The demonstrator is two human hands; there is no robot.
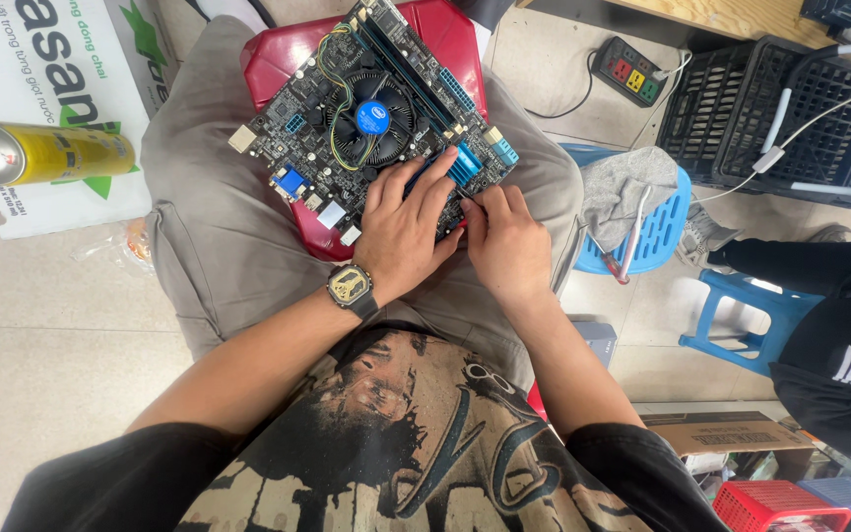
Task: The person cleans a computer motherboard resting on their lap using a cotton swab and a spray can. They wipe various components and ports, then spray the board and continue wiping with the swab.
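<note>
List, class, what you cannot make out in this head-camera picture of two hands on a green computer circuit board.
- Head view: the near edge of the green circuit board is covered by the left hand and right hand.
- Whatever the right fingertips press or pinch is hidden beneath them.
- The yellow spray can is cut off by the left edge.
- The red plastic stool shows only around the board.

The left hand [404, 232] and right hand [506, 241] cover the dark green square motherboard's [347, 128] five o'clock corner; whatever they pinch stays hidden.
</note>
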